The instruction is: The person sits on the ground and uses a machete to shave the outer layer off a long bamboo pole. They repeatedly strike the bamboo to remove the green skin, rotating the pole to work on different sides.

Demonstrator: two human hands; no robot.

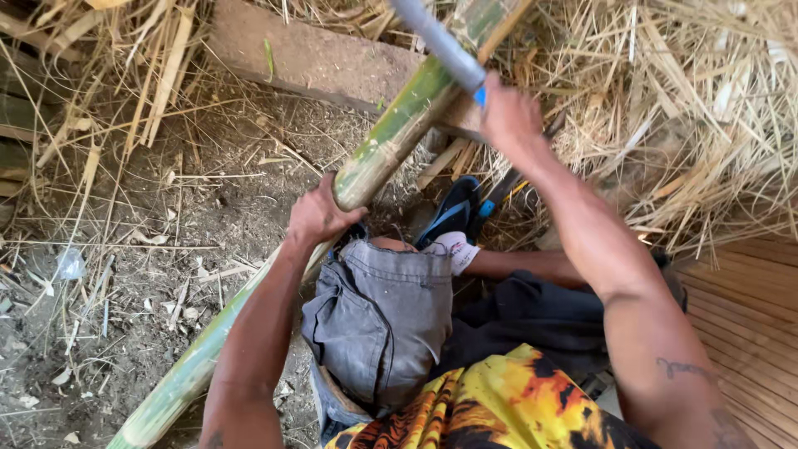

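A long green bamboo pole runs diagonally from the lower left to the top middle, resting over a wooden block. My left hand grips the pole at its middle, beside my knee in grey shorts. My right hand is raised above the pole and is closed on the handle of a grey blade tool, blurred in motion, whose blade crosses the upper part of the pole.
Dry straw and bamboo shavings pile at the right and top left. The ground is dirt with scattered splinters. A foot in a blue sandal sits below the pole. Slatted wooden strips lie at the right.
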